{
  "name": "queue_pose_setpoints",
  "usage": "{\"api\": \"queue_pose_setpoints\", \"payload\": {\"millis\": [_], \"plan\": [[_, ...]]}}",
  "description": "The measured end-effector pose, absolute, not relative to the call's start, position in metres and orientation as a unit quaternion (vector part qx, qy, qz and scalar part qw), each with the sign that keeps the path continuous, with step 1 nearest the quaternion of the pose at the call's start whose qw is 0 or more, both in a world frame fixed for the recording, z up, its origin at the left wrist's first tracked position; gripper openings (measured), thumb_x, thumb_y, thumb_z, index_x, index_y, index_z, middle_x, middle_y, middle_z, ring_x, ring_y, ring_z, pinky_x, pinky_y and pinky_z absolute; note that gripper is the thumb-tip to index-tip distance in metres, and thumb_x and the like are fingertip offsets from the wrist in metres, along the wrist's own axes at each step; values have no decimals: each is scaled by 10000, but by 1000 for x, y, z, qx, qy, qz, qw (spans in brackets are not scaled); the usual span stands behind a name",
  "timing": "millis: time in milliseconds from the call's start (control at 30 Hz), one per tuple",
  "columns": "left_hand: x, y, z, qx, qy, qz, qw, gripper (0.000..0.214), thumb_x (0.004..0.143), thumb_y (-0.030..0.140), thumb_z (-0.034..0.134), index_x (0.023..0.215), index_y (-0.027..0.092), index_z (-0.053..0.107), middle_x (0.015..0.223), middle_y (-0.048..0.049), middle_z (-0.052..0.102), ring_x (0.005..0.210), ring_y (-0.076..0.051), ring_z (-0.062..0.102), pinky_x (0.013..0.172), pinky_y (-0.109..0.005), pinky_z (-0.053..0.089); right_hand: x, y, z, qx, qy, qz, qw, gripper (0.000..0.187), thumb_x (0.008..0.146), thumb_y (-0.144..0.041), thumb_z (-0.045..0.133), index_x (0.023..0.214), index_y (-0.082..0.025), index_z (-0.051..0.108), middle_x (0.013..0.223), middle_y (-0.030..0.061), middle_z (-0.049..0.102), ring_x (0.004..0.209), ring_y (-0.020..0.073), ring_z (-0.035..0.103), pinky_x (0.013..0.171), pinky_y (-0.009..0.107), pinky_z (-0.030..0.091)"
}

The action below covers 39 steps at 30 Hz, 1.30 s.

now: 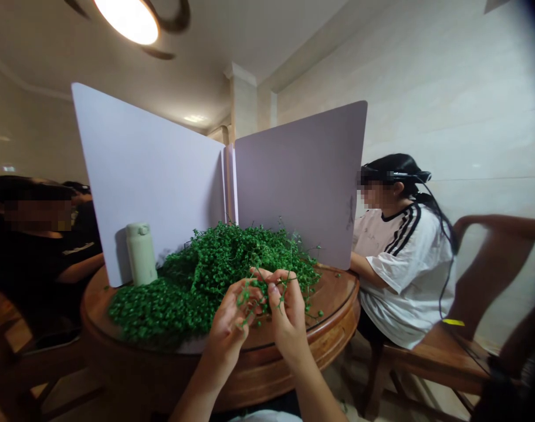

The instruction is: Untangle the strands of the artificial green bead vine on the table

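Observation:
A large heap of green beaded strands (pixel 214 281), like a string-of-pearls plant, covers much of the round wooden table (pixel 333 299). My left hand (pixel 226 322) and my right hand (pixel 287 310) are raised over the heap's front edge, with their fingertips close together. Both hands pinch a thin green beaded strand (pixel 254 299), which runs between them and hangs down in short loose ends. Parts of the strand are hidden by my fingers.
Two white divider boards (pixel 144 176) (pixel 300 176) stand upright at the table's far side, meeting in a V. A pale green bottle (pixel 141 255) stands before the left board. A seated person (pixel 403 275) works to the right, another (pixel 43 264) to the left.

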State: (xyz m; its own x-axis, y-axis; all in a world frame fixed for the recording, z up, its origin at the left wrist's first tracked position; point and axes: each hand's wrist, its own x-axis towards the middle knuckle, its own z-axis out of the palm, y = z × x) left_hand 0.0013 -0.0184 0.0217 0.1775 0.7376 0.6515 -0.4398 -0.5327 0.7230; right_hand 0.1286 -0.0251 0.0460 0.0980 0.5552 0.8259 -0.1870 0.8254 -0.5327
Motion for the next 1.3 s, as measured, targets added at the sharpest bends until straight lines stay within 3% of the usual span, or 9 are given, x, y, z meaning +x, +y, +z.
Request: {"api": "queue_pose_setpoints", "payload": {"millis": [133, 233, 333, 500, 667, 800, 967, 1133, 1300], "plan": [[0, -20, 28, 577, 105, 607, 536, 602, 845, 583, 751, 1314, 229, 621, 1118, -91, 656, 945, -169, 624, 798, -233, 538, 139, -22, 44, -175, -672, 236, 680, 201, 1056, -248, 471, 1211, -231, 598, 1192, 71, 708, 1023, 171, 694, 899, 276, 550], [-3, -24, 32, 578, 122, 581, 560, 531, 889, 535, 719, 1310, 222, 635, 1160, -87, 654, 865, -133, 585, 755, -214, 498, 146, -19, 41, -195, -704, 214, 648, 274, 1017, -164, 461, 1238, -226, 610, 1055, 42, 716, 863, 147, 682, 754, 228, 538], [-7, -27, 31, 588, 155, 564, 560, 497, 904, 510, 714, 1314, 240, 641, 1244, -88, 647, 917, -147, 600, 770, -217, 485, 152, -19, 42, -208, -728, 187, 626, 350, 975, -108, 460, 1251, -242, 628, 1073, 26, 716, 907, 140, 686, 799, 218, 528], [-8, -27, 31, 606, 149, 540, 565, 548, 876, 582, 718, 1291, 231, 644, 1162, -88, 668, 958, -186, 628, 821, -255, 503, 158, -20, 47, -200, -766, 119, 600, 475, 871, -30, 466, 1273, -233, 619, 1220, 39, 695, 1116, 153, 665, 979, 240, 498], [-4, -21, 29, 639, 215, 556, 486, 423, 911, 555, 685, 1121, 192, 635, 1062, -63, 647, 999, -190, 598, 879, -253, 496, 158, -21, 46, -189, -766, 151, 596, 348, 943, -100, 481, 1232, -229, 627, 1247, 60, 695, 1137, 167, 663, 977, 260, 500], [-7, -19, 28, 701, 242, 556, 375, 429, 971, 604, 553, 989, 177, 598, 909, -24, 578, 861, -150, 543, 798, -223, 453, 155, -19, 40, -149, -670, 280, 672, 149, 1023, -247, 505, 1082, -213, 638, 1104, 73, 707, 972, 170, 685, 864, 274, 536], [-10, -28, 33, 729, 245, 533, 353, 437, 1045, 561, 396, 854, 190, 524, 777, 9, 507, 729, -127, 489, 715, -228, 417, 154, -18, 41, -77, -534, 475, 695, 228, 871, -317, 752, 1033, -216, 627, 872, 17, 626, 734, 127, 590, 685, 226, 508], [-8, -34, 37, 764, 293, 505, 275, 433, 1053, 525, 374, 791, 204, 499, 704, 18, 504, 655, -126, 488, 650, -234, 400, 164, -27, 46, -57, -554, 556, 617, 294, 810, -359, 795, 1048, -214, 701, 808, -10, 522, 615, 83, 434, 585, 192, 409], [-12, -33, 29, 787, 355, 482, 150, 443, 1020, 547, 380, 896, 220, 651, 833, -62, 696, 809, -200, 642, 729, -272, 501, 176, -39, 45, -155, -749, 414, 494, 231, 955, -392, 661, 1069, -198, 714, 887, 15, 555, 744, 106, 485, 666, 202, 390]]}}
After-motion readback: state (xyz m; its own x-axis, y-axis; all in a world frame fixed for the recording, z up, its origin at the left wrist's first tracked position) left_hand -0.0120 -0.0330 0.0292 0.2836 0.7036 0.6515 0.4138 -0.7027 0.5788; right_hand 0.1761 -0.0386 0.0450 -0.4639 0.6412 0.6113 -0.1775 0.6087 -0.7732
